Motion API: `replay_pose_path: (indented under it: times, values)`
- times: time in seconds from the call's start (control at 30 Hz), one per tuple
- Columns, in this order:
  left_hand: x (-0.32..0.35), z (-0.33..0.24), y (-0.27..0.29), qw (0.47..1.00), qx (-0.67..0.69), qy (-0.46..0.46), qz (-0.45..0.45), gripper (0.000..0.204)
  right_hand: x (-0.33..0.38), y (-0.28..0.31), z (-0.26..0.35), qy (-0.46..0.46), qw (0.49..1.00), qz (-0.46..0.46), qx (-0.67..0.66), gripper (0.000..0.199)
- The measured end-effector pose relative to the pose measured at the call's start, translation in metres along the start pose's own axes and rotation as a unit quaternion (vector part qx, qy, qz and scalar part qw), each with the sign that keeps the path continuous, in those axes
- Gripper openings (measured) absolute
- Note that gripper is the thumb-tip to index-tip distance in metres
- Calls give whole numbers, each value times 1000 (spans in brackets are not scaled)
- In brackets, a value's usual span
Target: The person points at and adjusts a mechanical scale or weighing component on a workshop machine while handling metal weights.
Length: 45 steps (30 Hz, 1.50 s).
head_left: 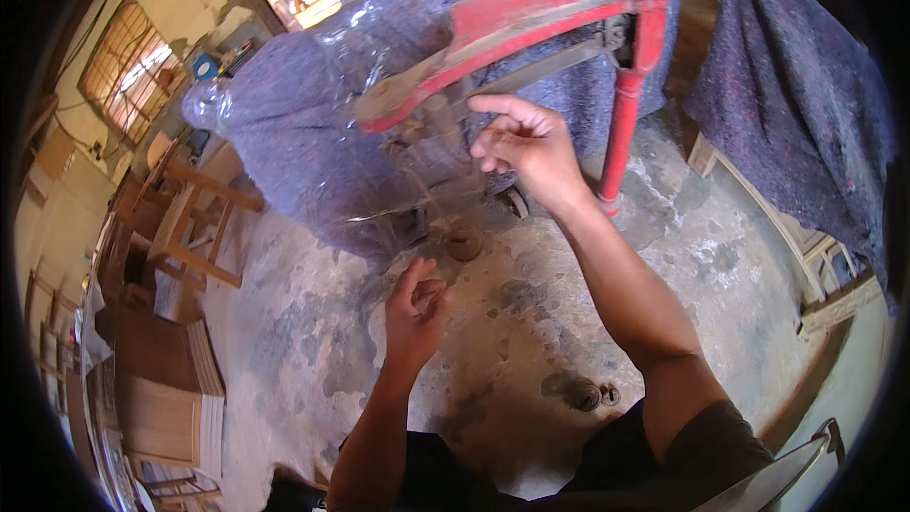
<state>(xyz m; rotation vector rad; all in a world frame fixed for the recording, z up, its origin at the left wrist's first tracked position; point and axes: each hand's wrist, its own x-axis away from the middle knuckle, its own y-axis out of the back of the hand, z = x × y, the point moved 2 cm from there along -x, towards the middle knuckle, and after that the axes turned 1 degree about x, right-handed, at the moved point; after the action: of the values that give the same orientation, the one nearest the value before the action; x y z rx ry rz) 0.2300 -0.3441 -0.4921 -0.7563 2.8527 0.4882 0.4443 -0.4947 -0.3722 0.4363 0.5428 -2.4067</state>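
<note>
Head view: my right hand (527, 142) is raised with fingers loosely curled, thumb and forefinger pinching the clear film (398, 85) where it hangs below the red frame (531, 19); my left hand (414, 308) sits lower and nearer my body, fingers curled in, seemingly gripping the film's lower edge, though I cannot tell for sure. The film lies ahead of and above both hands, stretched over the grey blanket (303, 123), its sheet running from upper left down towards my left hand, so the right hand is the nearer to the frame. A wooden chair (190, 218) stands well apart at left.
</note>
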Motion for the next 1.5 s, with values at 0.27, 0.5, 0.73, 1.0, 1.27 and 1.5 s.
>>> replay_pose_path:
  times: [0.27, 0.5, 0.73, 1.0, 1.27, 1.5]
  values:
    - [0, -2, 1, 1000, -15, -22, -12, 62, 3, -12, -3, 15, 1000, 8, -2, 37]
    - [2, -3, 8, 998, -10, -57, -21, 62, 5, -19, -7, 13, 999, 20, 37, 43]
    - [9, -13, 13, 994, -69, -84, 4, 59, 5, -16, -8, 39, 998, 25, 50, 52]
    - [33, -40, -2, 940, -230, -170, 187, 53, 10, -24, -6, 18, 996, 41, 74, 54]
    - [46, -36, -1, 895, -287, -173, 296, 59, 9, -35, -10, 54, 996, 20, 73, 49]
    - [46, -41, 10, 897, -278, -158, 305, 59, 8, -33, -13, 123, 988, -2, 94, 52]
